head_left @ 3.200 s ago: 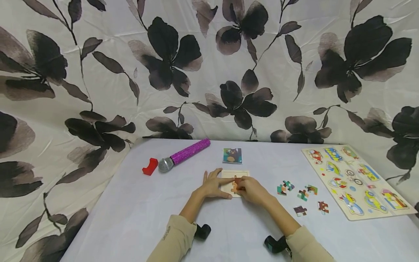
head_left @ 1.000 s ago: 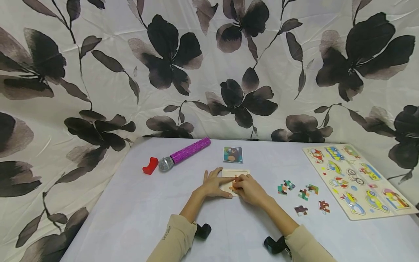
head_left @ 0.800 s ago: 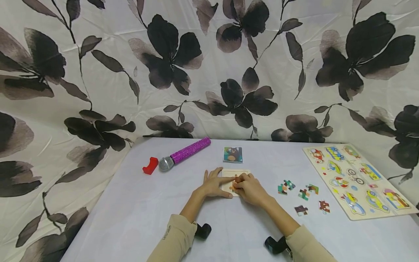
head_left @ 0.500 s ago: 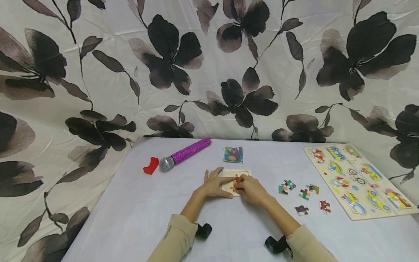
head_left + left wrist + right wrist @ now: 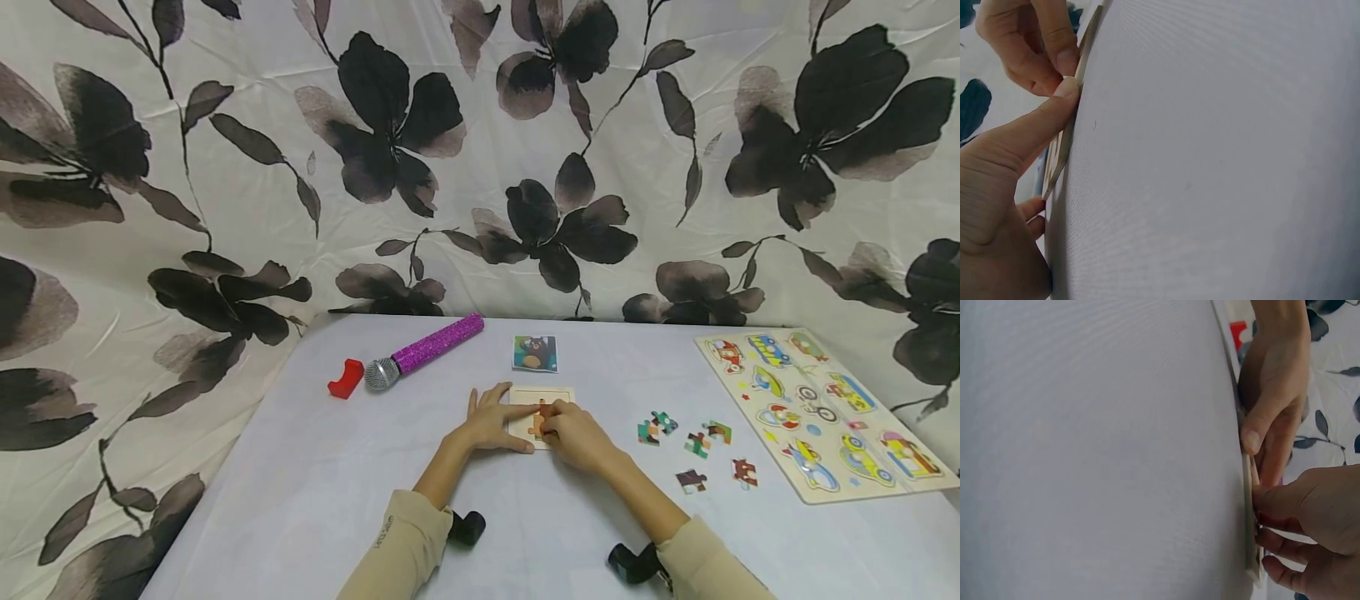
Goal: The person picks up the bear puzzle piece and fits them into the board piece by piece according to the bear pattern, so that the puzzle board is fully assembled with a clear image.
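A small wooden puzzle board [image 5: 558,394] lies flat at the middle of the table. My left hand [image 5: 487,423], fingers spread, holds it steady from the left; in the left wrist view the thumb [image 5: 1060,94] rests on its near edge. With bent fingers and thumb, my right hand [image 5: 579,433] pinches an orange-brown puzzle piece [image 5: 544,409] over the board. An orange piece [image 5: 535,427] shows just beside those fingertips. The right wrist view has both hands at the thin board edge [image 5: 1249,512], with the pinched piece mostly hidden by the fingers.
Several loose jigsaw pieces [image 5: 697,445] lie right of the board. A bear picture card [image 5: 535,354] is behind it. A purple microphone [image 5: 437,344] and a red block [image 5: 347,379] sit at back left. A large vehicle puzzle board [image 5: 813,417] covers the right side.
The right hand's fingertips have made small shifts over the board, covering the orange-brown piece and then showing more of it again. The left hand and the loose pieces stay put.
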{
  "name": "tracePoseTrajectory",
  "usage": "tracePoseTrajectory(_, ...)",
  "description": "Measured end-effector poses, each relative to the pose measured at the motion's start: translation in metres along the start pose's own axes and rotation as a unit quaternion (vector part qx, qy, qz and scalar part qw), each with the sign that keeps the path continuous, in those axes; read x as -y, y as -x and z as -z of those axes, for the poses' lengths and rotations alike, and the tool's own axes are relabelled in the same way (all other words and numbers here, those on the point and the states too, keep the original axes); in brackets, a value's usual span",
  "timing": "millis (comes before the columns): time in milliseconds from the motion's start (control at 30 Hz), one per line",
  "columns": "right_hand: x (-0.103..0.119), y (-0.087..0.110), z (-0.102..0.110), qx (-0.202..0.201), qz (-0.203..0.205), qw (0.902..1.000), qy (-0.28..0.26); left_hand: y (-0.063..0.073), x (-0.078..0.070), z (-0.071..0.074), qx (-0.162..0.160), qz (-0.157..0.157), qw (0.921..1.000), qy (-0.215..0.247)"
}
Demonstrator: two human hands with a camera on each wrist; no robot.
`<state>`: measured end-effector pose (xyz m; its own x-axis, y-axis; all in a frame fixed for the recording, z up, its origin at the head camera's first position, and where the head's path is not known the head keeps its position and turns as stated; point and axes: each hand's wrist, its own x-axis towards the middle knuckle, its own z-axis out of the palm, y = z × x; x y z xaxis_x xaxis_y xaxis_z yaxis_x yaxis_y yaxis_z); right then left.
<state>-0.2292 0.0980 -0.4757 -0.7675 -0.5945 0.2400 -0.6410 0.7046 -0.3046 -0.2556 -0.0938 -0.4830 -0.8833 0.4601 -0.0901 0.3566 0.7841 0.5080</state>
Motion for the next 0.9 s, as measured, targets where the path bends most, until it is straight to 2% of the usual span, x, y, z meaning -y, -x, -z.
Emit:
tracePoseTrajectory(167, 0.0007, 0.0, -0.0011, -0.003, 0.017, 0.9998, 0.012, 0.0007, -0.0003, 0.0006, -0.001, 0.002, 1.0, -0.006)
tracePoseTrajectory(433, 0.0039, 0.0037, -0.0022, -0.014, 0.0, 0.9998, 0.018, 0.0017, -0.0024, 0.0025, 0.001, 0.003, 1.0, -0.001)
tracePoseTrajectory(700, 0.0042, 0.0035, -0.0048, -0.017, 0.011, 0.9995, 0.026, 0.0007, 0.0001, 0.0013, 0.0, -0.001, 1.0, -0.006)
tracePoseTrajectory(900, 0.0044, 0.0016, -0.0049, -0.036, 0.014, 0.999, 0.023, 0.0012, -0.001, 0.0007, -0.002, -0.003, 1.0, -0.002)
